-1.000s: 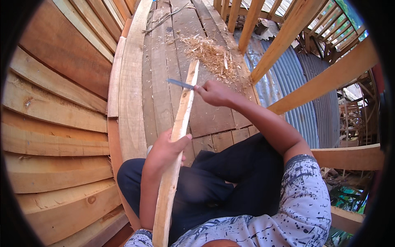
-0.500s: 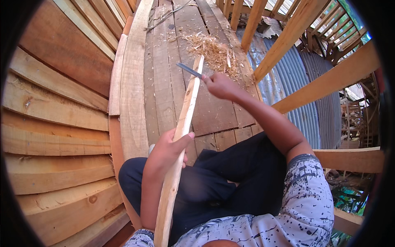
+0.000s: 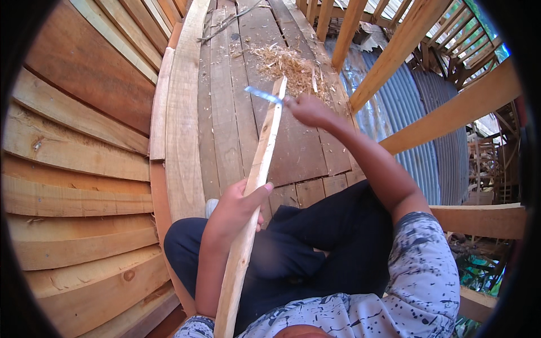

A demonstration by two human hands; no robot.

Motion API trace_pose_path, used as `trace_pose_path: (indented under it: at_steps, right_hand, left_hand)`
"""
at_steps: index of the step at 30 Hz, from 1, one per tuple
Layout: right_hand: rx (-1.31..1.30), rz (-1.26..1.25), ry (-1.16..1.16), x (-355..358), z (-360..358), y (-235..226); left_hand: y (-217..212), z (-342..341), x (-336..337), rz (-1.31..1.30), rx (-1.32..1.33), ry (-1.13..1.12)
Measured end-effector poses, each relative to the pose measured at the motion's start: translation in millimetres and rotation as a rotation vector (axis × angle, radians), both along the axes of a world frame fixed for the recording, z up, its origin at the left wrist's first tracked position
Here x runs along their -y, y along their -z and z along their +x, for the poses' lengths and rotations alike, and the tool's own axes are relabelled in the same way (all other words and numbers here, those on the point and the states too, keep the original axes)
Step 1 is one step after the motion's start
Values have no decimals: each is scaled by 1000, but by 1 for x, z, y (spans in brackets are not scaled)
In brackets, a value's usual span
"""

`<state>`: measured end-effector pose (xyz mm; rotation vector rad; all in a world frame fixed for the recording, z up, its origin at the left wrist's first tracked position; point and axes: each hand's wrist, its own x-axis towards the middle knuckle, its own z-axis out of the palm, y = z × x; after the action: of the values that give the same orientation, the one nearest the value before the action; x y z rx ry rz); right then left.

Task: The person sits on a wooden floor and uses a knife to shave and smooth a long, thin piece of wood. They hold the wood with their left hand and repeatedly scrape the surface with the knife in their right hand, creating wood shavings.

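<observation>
A long, narrow wooden stick slants from my lap up toward the floor ahead, its far end pale and shaved. My left hand is closed around it near the middle, thumb on top. My right hand grips a knife, whose handle is hidden in the fist. The shiny blade points left and lies across the stick a little below its far tip. Whether the edge bites into the wood I cannot tell.
Curled wood shavings lie heaped on the plank floor beyond the stick. A plank wall rises at left. On the right are railing posts, with corrugated metal sheets beyond. Thin twigs lie at the far end.
The stick's far end and my right hand with the knife have shifted slightly right. The blade now catches bright light. My left hand keeps its hold, moved a touch to the right.
</observation>
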<state>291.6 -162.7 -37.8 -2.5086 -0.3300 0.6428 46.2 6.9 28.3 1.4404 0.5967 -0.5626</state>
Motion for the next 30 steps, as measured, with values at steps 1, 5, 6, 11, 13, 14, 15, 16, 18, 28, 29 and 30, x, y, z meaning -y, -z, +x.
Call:
trace_pose_path:
  at_steps: [1, 5, 6, 11, 13, 14, 15, 16, 18, 28, 29, 30]
  right_hand:
    - [-23, -18, 40, 5, 6, 0]
    - [84, 50, -73, -6, -19, 15]
    - [52, -10, -102, 1, -9, 5]
    - [200, 25, 17, 3, -3, 26]
    - [80, 32, -95, -3, -7, 14]
    - [103, 31, -67, -2, -8, 14]
    - [126, 30, -40, -1, -9, 18]
    - [150, 30, -12, 0, -10, 23]
    - [128, 39, 3, 1, -2, 30]
    - [71, -31, 45, 3, -4, 3]
    - [54, -49, 92, 2, -1, -3]
    - [160, -32, 22, -4, -12, 11]
  left_hand:
    - [4, 0, 1, 1, -15, 16]
    - [-2, -1, -1, 52, -38, 21]
    - [0, -2, 0, 28, -31, 17]
    - [3, 0, 2, -19, 6, -9]
    - [4, -3, 0, -2, 4, -21]
    - [3, -2, 1, 3, 17, -12]
    - [3, -1, 2, -9, 14, -5]
    - [3, 0, 3, -22, 10, 2]
    - [2, 0, 3, -33, 16, -1]
    - [3, -5, 3, -66, 12, 15]
    - [4, -3, 3, -66, 17, 16]
    - [1, -2, 2, -51, 16, 11]
